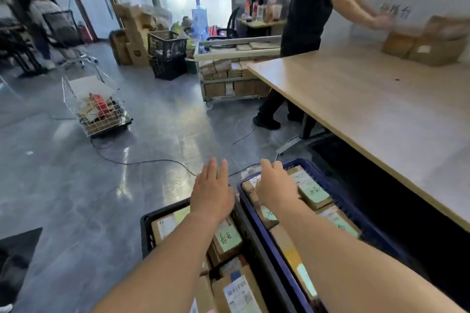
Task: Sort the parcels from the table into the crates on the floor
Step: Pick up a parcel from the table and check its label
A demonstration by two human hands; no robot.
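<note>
**While Our Hands Hang Over Two Packed Crates**

Where we lean over the floor, a black crate (146, 231) sits nearest, packed with brown parcels (226, 239) bearing green labels. Just beside it on the right, a blue crate (343, 198) holds more labelled parcels (312, 190). Our left hand (212, 193) hovers above the black crate's far rim, fingers straight and holding nothing. Our right hand (276, 185) is over the blue crate's far end. Its fingers bend down out of sight, so we cannot tell whether it grips anything. To the right runs the wooden table (368, 109), with cardboard parcels (427, 46) at its far end. Another person (310, 2) in black stands there, hands blurred near them. Farther off stands a trolley (229, 81) stacked with boxes.
</note>
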